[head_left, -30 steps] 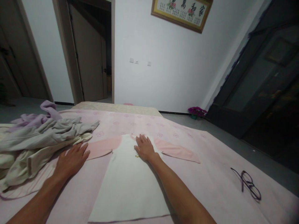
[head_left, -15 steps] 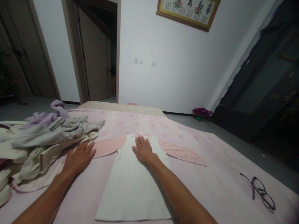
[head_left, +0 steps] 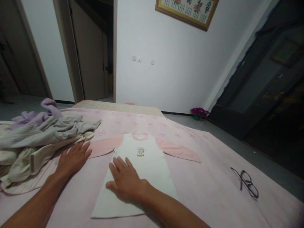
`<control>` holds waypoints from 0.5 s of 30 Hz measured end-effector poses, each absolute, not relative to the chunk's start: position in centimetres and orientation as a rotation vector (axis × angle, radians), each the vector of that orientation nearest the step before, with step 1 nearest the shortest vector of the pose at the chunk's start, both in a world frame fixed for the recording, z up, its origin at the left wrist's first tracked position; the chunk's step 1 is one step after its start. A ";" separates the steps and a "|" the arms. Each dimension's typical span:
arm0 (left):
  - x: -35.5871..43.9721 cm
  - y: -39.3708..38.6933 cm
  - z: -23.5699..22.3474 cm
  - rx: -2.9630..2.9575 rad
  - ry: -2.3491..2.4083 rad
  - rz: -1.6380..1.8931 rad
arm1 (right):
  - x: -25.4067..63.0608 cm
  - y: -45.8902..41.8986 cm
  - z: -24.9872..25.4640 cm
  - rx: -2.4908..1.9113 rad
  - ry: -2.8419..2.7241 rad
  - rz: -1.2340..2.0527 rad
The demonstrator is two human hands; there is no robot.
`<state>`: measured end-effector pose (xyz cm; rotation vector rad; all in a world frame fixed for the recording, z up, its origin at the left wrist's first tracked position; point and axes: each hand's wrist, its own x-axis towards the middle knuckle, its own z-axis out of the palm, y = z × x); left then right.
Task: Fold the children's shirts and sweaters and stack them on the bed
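Observation:
A white long-sleeved shirt (head_left: 152, 167) with pink sleeves lies flat and spread out, its round pink collar at the far end and a small print on the chest. My right hand (head_left: 124, 180) rests open on the left side of the shirt's body, fingers spread and palm down. At the end of the left sleeve, my left hand (head_left: 73, 156) lies flat and open, covering the cuff. Just beyond that hand is a heap of crumpled clothes (head_left: 47, 133) in grey, cream and purple.
The shirt lies on a pink flowered bedsheet (head_left: 204, 196). Black-framed glasses (head_left: 247, 182) sit at the right. Past the far edge, a pot of purple flowers (head_left: 199, 112) stands on the floor by a white wall (head_left: 142, 85). A brown door (head_left: 89, 60) is at the back left.
My right hand has slid from the collar down and left across the shirt, uncovering the collar and chest print. My left hand stays by the sleeve's end. The view has shifted slightly.

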<state>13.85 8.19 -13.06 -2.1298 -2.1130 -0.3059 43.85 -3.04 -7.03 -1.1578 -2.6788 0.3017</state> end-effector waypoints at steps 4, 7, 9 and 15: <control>13.9 8.1 -13.0 -2.139 -2.119 -0.340 | 43.7 -7.3 -5.6 -0.934 -2.768 0.281; 13.8 8.2 -13.0 -2.152 -2.134 -0.353 | 44.0 -8.9 -5.0 -0.751 -2.830 0.290; 13.8 8.2 -13.0 -2.158 -2.141 -0.339 | 44.6 -8.8 -4.8 -0.720 -2.835 0.326; 13.8 8.0 -12.7 -2.168 -2.114 -0.338 | 50.4 -3.6 -5.4 -1.357 -2.593 0.212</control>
